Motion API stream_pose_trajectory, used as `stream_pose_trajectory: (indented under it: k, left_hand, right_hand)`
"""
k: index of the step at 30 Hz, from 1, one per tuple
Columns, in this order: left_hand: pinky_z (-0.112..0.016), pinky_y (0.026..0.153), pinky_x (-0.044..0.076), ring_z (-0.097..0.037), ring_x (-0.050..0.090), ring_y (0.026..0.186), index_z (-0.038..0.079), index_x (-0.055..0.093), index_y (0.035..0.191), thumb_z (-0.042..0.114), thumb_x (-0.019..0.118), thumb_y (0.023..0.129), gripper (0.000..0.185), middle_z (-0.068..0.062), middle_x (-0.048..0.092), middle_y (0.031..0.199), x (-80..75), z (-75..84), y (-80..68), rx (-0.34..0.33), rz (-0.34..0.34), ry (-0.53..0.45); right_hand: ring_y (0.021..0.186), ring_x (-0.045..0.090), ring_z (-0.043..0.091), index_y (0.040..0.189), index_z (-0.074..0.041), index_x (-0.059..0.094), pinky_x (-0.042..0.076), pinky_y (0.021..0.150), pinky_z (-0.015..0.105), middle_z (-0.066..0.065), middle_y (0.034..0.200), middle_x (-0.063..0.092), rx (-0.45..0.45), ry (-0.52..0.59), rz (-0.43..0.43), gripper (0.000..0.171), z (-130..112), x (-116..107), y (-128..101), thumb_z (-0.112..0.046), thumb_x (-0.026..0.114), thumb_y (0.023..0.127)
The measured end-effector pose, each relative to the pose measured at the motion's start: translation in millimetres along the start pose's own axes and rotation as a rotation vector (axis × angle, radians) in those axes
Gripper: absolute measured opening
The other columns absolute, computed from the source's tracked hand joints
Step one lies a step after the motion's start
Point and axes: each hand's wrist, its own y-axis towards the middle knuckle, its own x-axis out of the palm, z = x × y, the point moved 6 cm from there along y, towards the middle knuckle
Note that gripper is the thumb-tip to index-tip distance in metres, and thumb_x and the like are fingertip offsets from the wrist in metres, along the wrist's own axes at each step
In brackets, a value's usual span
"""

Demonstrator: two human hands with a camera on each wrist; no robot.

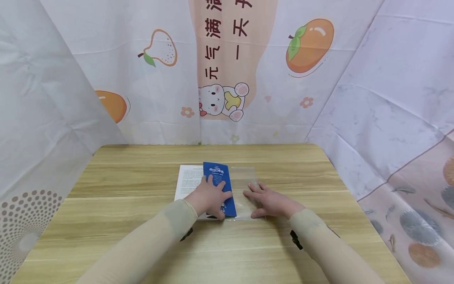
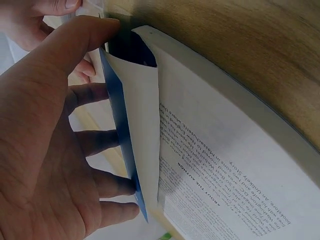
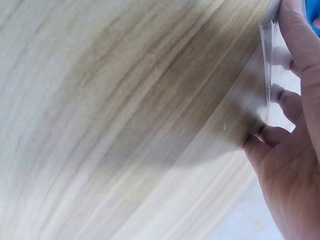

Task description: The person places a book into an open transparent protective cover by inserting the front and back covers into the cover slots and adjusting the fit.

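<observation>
An open book lies on the wooden table (image 1: 142,205), its white printed page (image 1: 188,179) showing at the left. Its blue cover (image 1: 217,175) is folded over toward the middle. My left hand (image 1: 215,195) rests on that cover with fingers spread. In the left wrist view, the left hand (image 2: 100,115) has straight fingers against the blue cover (image 2: 122,135), which stands raised off the page (image 2: 225,165), with the thumb at its corner. A clear plastic sheet (image 1: 244,177) lies to the right of the book. My right hand (image 1: 262,199) lies flat on it. The right wrist view shows the right hand's fingers (image 3: 290,100) on the plastic (image 3: 240,115).
Printed cloth screens (image 1: 227,79) close off the back and both sides of the table. Bare wood (image 3: 100,125) surrounds the book on the left, right and front. Both forearms wear beige sleeves (image 1: 152,236).
</observation>
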Motion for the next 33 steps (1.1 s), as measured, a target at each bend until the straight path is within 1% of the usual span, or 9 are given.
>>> stream_pose_trajectory:
  k: [4,8,12,15,20,23,26,29,33]
  left_hand:
    - [-0.069,0.117,0.023,-0.053,0.025,0.149,0.043,0.041,0.155,0.067,0.066,0.085,0.078,-0.004,0.032,0.166,0.7,0.4,-0.4,-0.007,-0.001,-0.009]
    - [-0.072,0.115,0.023,-0.053,0.025,0.149,0.043,0.039,0.156,0.066,0.067,0.085,0.079,-0.004,0.03,0.167,0.9,-0.4,-1.0,-0.009,0.008,-0.022]
    - [-0.074,0.114,0.023,-0.053,0.027,0.148,0.044,0.035,0.158,0.065,0.067,0.085,0.082,-0.003,0.027,0.168,-0.5,-2.6,-1.2,-0.011,0.032,-0.033]
    - [-0.075,0.113,0.024,-0.054,0.03,0.147,0.047,0.031,0.158,0.064,0.067,0.085,0.084,-0.003,0.027,0.169,-2.3,-5.0,-2.3,-0.005,0.059,-0.046]
    - [-0.077,0.111,0.025,-0.054,0.03,0.147,0.054,0.027,0.157,0.065,0.066,0.085,0.082,-0.005,0.023,0.17,-6.3,-7.1,-6.3,0.033,0.112,-0.048]
    - [-0.076,0.111,0.024,-0.052,0.026,0.149,0.052,0.029,0.157,0.067,0.065,0.086,0.081,-0.003,0.015,0.172,-9.3,-8.4,-9.7,0.056,0.154,-0.031]
    - [-0.075,0.112,0.024,-0.051,0.024,0.15,0.047,0.032,0.158,0.071,0.065,0.086,0.083,-0.002,0.01,0.173,-13.3,-10.5,-13.0,0.06,0.192,-0.013]
    - [-0.075,0.112,0.024,-0.053,0.024,0.149,0.044,0.033,0.158,0.074,0.064,0.084,0.085,-0.002,0.01,0.173,-16.4,-12.7,-14.6,0.045,0.209,-0.013]
    - [-0.077,0.11,0.027,-0.055,0.024,0.148,0.043,0.034,0.159,0.077,0.062,0.083,0.088,-0.004,0.011,0.172,-16.4,-15.1,-13.1,0.008,0.208,-0.022]
  right_hand:
    - [0.15,0.016,0.055,0.158,-0.013,0.04,0.033,0.113,0.066,0.019,0.167,0.024,0.005,0.005,-0.003,0.079,-0.3,0.2,-0.8,-0.043,0.074,0.093]
    - [0.149,0.017,0.056,0.158,-0.012,0.04,0.034,0.112,0.066,0.02,0.167,0.025,-0.001,0.006,0.004,0.08,-0.7,-0.8,-1.5,-0.044,0.074,0.093]
    - [0.148,0.018,0.057,0.157,-0.01,0.041,0.034,0.112,0.067,0.021,0.166,0.026,-0.009,0.005,0.011,0.08,-1.0,-1.4,-2.0,-0.044,0.074,0.092]
    - [0.149,0.017,0.057,0.157,-0.011,0.041,0.033,0.112,0.067,0.021,0.166,0.025,-0.008,0.004,0.01,0.08,-1.4,-0.9,-1.6,-0.044,0.073,0.092]
    - [0.15,0.015,0.056,0.158,-0.011,0.04,0.033,0.112,0.067,0.021,0.167,0.024,-0.006,0.002,0.009,0.08,-1.6,-0.2,-1.2,-0.044,0.073,0.093]
    - [0.15,0.015,0.056,0.159,-0.012,0.039,0.033,0.112,0.067,0.02,0.167,0.023,-0.005,0.003,0.008,0.081,-0.9,0.1,-1.3,-0.045,0.072,0.093]
    - [0.15,0.014,0.056,0.159,-0.012,0.038,0.033,0.112,0.067,0.02,0.167,0.023,-0.003,0.004,0.006,0.082,0.6,0.8,-1.3,-0.046,0.072,0.093]
    - [0.15,0.015,0.056,0.159,-0.011,0.038,0.033,0.112,0.067,0.02,0.167,0.023,-0.005,0.006,0.008,0.082,1.3,1.0,-1.2,-0.046,0.072,0.093]
    - [0.15,0.014,0.055,0.159,-0.011,0.038,0.033,0.112,0.067,0.02,0.167,0.023,-0.006,0.009,0.005,0.082,2.3,1.5,-0.5,-0.047,0.072,0.093]
